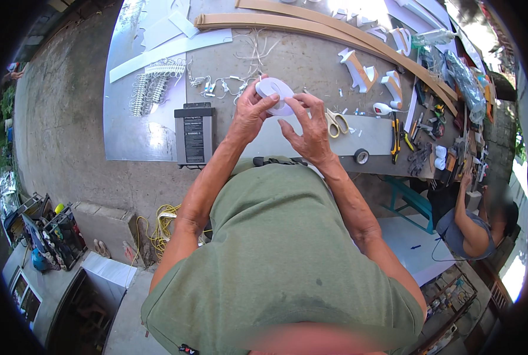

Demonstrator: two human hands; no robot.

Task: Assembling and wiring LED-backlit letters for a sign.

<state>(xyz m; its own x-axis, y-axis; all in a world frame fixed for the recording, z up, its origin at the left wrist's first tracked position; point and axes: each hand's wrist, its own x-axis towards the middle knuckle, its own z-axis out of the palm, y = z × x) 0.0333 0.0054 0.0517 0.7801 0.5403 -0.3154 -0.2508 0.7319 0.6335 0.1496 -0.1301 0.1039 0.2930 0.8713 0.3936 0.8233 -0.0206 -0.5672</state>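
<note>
The left hand (250, 113) grasps a white ring-shaped piece (283, 89), thumb over its upper face and fingers beneath. The right hand (311, 131) is half curled and not clenched: its index finger meets the piece's near right edge while its thumb stands apart. The piece is up and to the right of the black box-shaped device (194, 135); the left hand seems to bear its weight, leaving the right fingers free to touch the edge.

Cream-handled scissors (337, 124) lie right of the device, likely placed there for easy reach, with a black tape roll (361, 156) lower and farther right. Wired white modules (222, 87) spread just beyond the device, perhaps laid out loosely to keep the leads apart.

The grey worktable (317, 62) under the device is scuffed and littered with scraps. Bare concrete floor (63, 118) stretches left of the device, yellow cord (159, 231) coils below it, and another person (462, 231) sits far to its right.
</note>
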